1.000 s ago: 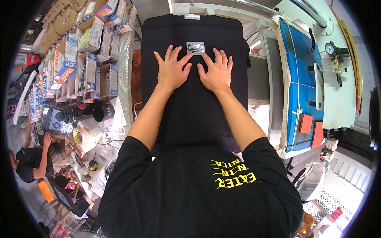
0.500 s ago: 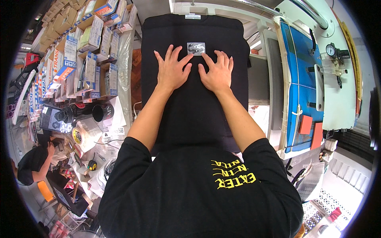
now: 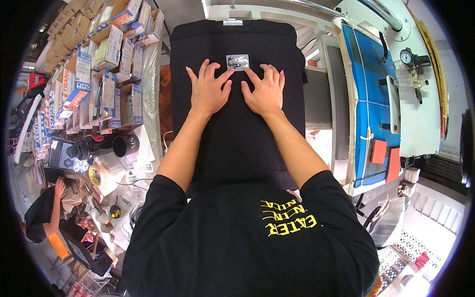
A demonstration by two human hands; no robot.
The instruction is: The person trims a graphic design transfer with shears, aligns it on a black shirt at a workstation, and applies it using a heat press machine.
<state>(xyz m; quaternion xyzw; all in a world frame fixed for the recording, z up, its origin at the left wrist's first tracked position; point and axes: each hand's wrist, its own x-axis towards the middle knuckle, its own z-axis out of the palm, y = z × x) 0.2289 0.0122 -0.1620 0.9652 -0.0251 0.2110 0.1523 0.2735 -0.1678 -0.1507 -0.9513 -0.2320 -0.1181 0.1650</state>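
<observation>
A black T-shirt (image 3: 232, 143) lies flat in front of me, its neck label (image 3: 232, 23) at the far edge. On its upper middle rests a small square transfer film (image 3: 238, 62) with a black and silver swirling design. My left hand (image 3: 210, 89) is spread on the cloth, its index fingertip at the film's lower left corner. My right hand (image 3: 265, 88) lies on the other side, fingers apart, with its index fingertip at the lower right corner. Both palms face down, and neither hand grips anything.
To the right stands a press with a blue padded plate (image 3: 367, 109) and a pressure gauge (image 3: 405, 56). Cardboard boxes (image 3: 106, 49) fill the left side, above a cluttered table with a black mug (image 3: 125, 145) and a tape measure (image 3: 115, 212). Another person (image 3: 42, 213) sits at the lower left.
The whole view has shifted slightly, so the shirt appears a little farther left. Both hands stay at the film's lower corners, with barely any movement of the fingers.
</observation>
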